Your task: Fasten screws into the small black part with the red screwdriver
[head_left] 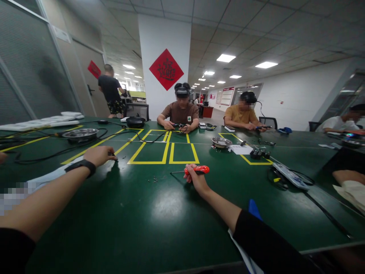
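My right hand (194, 177) is closed around a screwdriver with a red-orange handle (203, 169). Its thin shaft points left, low above the green table (125, 228). Out to the left, my left hand (99, 155), with a dark band on the wrist, has its fingers pinched on a small dark piece at the tabletop. That piece is too small to name. Between the two hands lie several tiny screws (154, 179) in a loose group. A few more tiny bits lie near my left fingertips.
Yellow tape (148, 163) marks rectangles on the table. A metal bowl (80, 134) and black cables stand at left, another bowl (221, 142) at right. Dark blocks (259, 153) and a white power strip (290, 176) lie right. Co-workers sit across and at the right.
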Tool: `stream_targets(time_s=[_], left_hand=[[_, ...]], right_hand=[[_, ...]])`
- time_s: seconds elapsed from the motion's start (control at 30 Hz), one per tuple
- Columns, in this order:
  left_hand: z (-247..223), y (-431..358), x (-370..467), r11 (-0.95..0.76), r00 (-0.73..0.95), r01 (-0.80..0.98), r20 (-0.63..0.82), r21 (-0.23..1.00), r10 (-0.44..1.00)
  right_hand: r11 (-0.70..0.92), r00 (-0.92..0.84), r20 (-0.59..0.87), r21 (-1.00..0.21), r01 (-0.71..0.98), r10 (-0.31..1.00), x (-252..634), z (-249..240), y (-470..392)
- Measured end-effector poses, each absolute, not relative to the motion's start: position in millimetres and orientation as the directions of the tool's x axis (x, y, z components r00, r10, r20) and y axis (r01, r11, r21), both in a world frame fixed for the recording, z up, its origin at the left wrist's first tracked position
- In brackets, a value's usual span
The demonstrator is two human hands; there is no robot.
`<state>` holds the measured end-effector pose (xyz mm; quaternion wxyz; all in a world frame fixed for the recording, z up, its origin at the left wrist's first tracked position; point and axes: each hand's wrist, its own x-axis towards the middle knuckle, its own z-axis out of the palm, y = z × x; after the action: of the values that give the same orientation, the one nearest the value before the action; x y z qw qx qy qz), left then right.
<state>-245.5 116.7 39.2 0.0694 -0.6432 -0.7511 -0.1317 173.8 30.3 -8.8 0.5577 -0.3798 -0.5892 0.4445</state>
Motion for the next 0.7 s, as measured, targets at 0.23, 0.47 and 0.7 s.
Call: stream_targets(time_s=[0.23, 0.47, 0.7], left_hand=[[42.8, 122.1, -238.9, 0.087, -0.054, 0.989, 0.250, -0.122, 0.967], [46.2, 120.8, -234.1, 0.131, -0.096, 0.980, 0.223, -0.148, 0.970], [56.2, 101.6, -189.2, 0.050, -0.480, 0.631, 0.339, 0.774, 0.809]], right_hand=[[0.345, -0.111, 0.350, -0.936, -0.068, 0.930, 174.3, -10.1, 31.3], [0.333, -0.100, 0.336, -0.942, -0.045, 0.937, 174.4, -9.1, 30.3], [0.330, -0.113, 0.336, -0.942, -0.062, 0.935, 174.0, -7.7, 30.2]])
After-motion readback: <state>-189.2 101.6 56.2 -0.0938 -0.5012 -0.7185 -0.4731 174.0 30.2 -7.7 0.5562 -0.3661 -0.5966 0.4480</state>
